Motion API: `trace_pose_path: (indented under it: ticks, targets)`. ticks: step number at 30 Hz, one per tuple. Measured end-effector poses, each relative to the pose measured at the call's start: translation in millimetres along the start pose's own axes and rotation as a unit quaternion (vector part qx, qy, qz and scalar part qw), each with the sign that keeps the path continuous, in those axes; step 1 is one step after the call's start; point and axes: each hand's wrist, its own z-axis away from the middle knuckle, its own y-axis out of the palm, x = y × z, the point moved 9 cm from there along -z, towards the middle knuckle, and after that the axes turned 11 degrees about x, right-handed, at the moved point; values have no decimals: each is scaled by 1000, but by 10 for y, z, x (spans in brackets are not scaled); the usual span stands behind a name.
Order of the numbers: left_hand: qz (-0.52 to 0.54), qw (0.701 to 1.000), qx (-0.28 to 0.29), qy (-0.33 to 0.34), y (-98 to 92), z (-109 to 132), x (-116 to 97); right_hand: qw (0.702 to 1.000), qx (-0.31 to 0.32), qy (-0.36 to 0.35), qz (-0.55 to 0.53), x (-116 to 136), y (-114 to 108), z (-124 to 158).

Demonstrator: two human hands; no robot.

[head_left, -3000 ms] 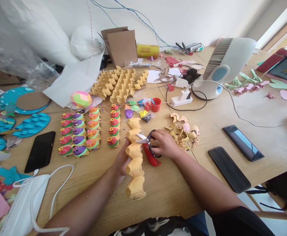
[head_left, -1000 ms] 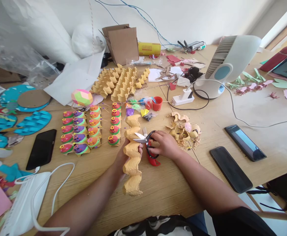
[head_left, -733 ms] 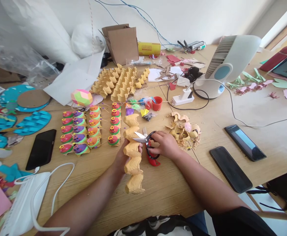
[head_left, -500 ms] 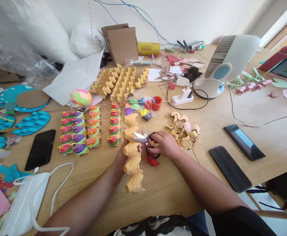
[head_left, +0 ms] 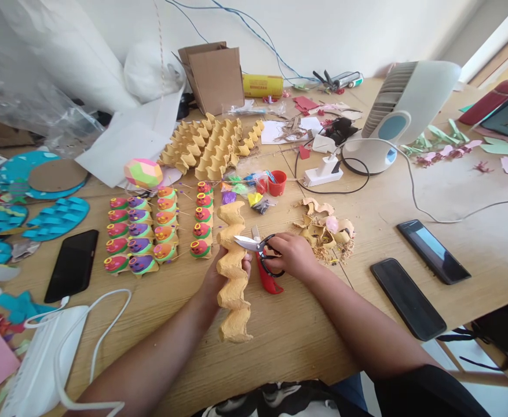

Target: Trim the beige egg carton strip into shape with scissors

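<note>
A wavy yellow strip of egg carton (head_left: 234, 272) stands lengthwise in front of me, gripped by my left hand (head_left: 215, 278) from its left side. Some of those fingers are hidden behind the carton. My right hand (head_left: 295, 255) holds black-handled scissors (head_left: 260, 248), fingers in the loops. The blades reach over the right edge of the strip, near its upper middle. Beneath the scissors lies a red-handled cutter (head_left: 269, 281) on the table. Left of the strip stands a row of carton cups (head_left: 201, 230) with red and green clay faces.
More decorated cups (head_left: 141, 243) stand further left. Carton scraps (head_left: 323, 229) lie right of my right hand. Behind are uncut egg cartons (head_left: 210, 142), a red cup (head_left: 277, 183), a power strip (head_left: 323, 174) and a fan (head_left: 404, 116). Phones (head_left: 408, 298) lie at right.
The carton strip has turned slightly in my left hand, its lower end shifting a little left. The scissors have barely moved and stay at its edge.
</note>
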Motion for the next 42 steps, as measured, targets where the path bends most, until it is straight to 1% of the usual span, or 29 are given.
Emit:
trace_pose_path:
  ticks: [2,4,6,9,13,16,18,21,23,28,37,42]
  targets:
    - [-2,1000,-2,5,-22,-1,-15,1000,3,4,-1,-6,2,-1]
    - [-15,1000,-9,-5,-88,-3,-21,1000,0,9,-6,-16,-6,2]
    - [-35,999,-10,-36,-165,-9,2,1000,-9,19,-16,-45,-24,7]
    - [-53,998,8,-22,-212,-26,-40,997,-34,51,-37,-133,-71,28]
    - [-41,999,28,1,-153,-23,-50,993,-60,86,-60,-216,-145,55]
    - [-35,999,39,3,-91,-13,-26,993,-60,73,-64,-171,-182,51]
    - [-34,998,58,3,-50,-4,-15,995,-57,59,-54,-129,-191,43]
    - [-24,995,93,8,7,22,-4,998,-43,45,-33,-111,-158,23]
    - [-19,995,102,6,25,48,9,998,-36,43,-24,-130,-130,13]
    - [-17,995,98,0,45,87,28,998,-41,43,-20,-169,-115,7]
    - [-15,996,85,8,85,73,46,999,-28,25,-5,-111,-92,8]
    - [-35,996,76,17,45,70,17,1000,-18,25,2,-103,-80,8]
